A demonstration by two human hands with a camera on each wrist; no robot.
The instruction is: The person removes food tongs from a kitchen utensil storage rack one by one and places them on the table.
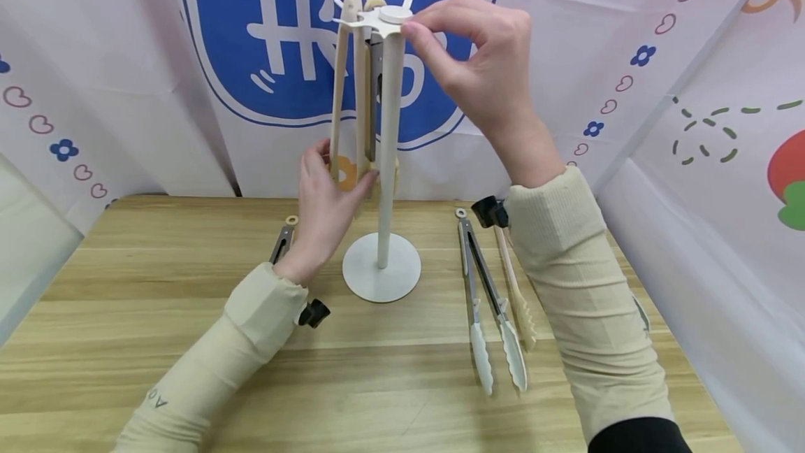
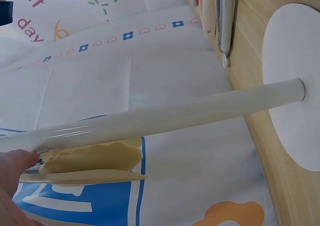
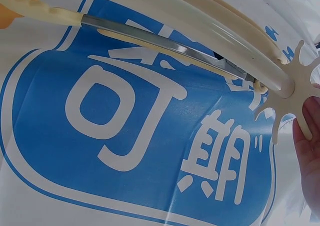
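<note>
A white utensil stand (image 1: 391, 145) rises from a round base on the table, with a pronged plate (image 3: 292, 83) at its top. My right hand (image 1: 481, 61) pinches the plate's edge between thumb and fingers. Wooden tongs (image 1: 340, 89) hang from a prong on the left, their closed end up. Around their lower part my left hand (image 1: 321, 201) is curled, thumb beside the pole. Metal tongs with beige scalloped tips (image 3: 165, 43) hang close behind the pole. In the left wrist view, only part of the left hand (image 2: 12, 186) shows.
Metal tongs with white tips (image 1: 468, 264) lie spread on the wooden table (image 1: 377, 383) at right, beside a pale scalloped utensil (image 1: 512, 278). Another metal handle with a ring (image 1: 283, 240) lies partly hidden behind the left wrist. A printed cloth (image 1: 277, 100) hangs behind the table.
</note>
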